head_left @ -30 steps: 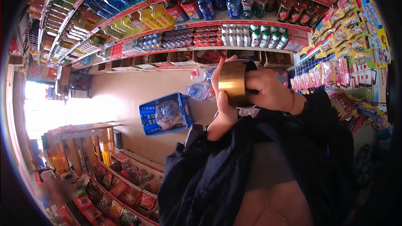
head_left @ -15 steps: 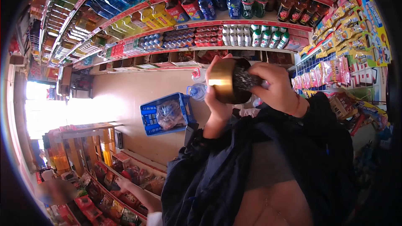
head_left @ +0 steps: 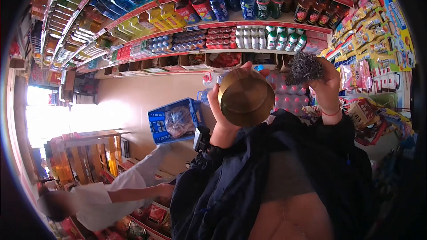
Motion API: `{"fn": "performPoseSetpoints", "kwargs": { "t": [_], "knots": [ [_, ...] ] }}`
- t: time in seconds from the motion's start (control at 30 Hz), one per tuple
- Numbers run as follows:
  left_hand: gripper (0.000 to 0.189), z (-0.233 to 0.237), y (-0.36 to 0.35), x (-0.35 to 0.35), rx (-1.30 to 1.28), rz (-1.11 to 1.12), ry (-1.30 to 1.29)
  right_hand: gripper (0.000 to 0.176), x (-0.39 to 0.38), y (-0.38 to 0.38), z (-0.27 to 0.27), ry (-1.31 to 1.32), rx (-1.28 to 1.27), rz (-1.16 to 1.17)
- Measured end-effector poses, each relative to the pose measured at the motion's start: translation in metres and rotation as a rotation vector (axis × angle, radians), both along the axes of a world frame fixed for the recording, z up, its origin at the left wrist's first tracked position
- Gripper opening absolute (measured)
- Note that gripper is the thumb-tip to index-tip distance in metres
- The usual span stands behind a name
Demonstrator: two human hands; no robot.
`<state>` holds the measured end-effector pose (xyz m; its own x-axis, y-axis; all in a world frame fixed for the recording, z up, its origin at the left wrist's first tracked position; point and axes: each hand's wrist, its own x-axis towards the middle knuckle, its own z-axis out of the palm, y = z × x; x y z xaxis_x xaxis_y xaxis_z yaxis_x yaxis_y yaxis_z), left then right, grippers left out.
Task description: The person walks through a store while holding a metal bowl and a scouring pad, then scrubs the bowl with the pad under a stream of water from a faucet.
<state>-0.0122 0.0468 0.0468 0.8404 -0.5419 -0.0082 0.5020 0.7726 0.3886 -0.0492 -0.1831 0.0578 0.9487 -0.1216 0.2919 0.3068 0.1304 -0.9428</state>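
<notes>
A gold-coloured metal bowl (head_left: 247, 100) is tilted so that its hollow inside faces me. My left hand (head_left: 224, 115) grips it, fingers showing behind the far rim and the thumb side along its left. Up and to the right, my right hand (head_left: 328, 84) holds a dark grey steel wool scrubber (head_left: 305, 68), a coil of wiry strands. The scrubber is apart from the bowl. Part of the left fingers is hidden behind the bowl.
Shelves of bottled drinks (head_left: 255, 6) curve across the top. Snack packets (head_left: 356, 75) hang at right. Shrink-wrapped pink-capped bottles (head_left: 290, 98) stand behind the bowl. A blue crate (head_left: 159, 126) with a plastic bag is on the floor. Another person in white (head_left: 95, 204) is at lower left.
My right hand has drawn the scrubber out of the bowl, up and to the right. The bowl has turned its opening toward me. The other person has come further into view at lower left.
</notes>
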Motion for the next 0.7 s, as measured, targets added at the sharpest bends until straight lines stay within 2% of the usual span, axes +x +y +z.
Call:
{"fn": "performPoseSetpoints", "kwargs": {
  "t": [0.07, 0.17, 0.27, 0.5, 0.67, 0.7],
  "knots": [
    [0.074, 0.0, 0.0, 0.001, -0.121, -0.065, 0.0, 0.042, -0.001, 0.001, -0.002, -0.002, 0.015, -0.013],
    [0.07, -0.006, -0.002, 0.0, -0.163, -0.035, 0.094, 0.043, -0.003, 0.0, -0.008, -0.006, 0.042, 0.008],
    [0.065, -0.005, -0.001, 0.001, -0.17, -0.048, 0.012, 0.044, -0.004, -0.001, -0.011, 0.01, 0.055, 0.024],
    [0.07, 0.002, -0.003, -0.002, -0.094, 0.078, 0.111, 0.048, -0.005, -0.004, -0.014, -0.007, 0.028, 0.054],
    [0.073, 0.011, -0.004, -0.003, -0.011, 0.034, -0.01, 0.051, -0.005, 0.001, -0.009, -0.023, 0.019, 0.023],
    [0.073, 0.01, -0.004, -0.003, -0.011, 0.032, -0.008, 0.05, -0.005, 0.004, -0.005, -0.058, -0.048, 0.021]
  ]
}}
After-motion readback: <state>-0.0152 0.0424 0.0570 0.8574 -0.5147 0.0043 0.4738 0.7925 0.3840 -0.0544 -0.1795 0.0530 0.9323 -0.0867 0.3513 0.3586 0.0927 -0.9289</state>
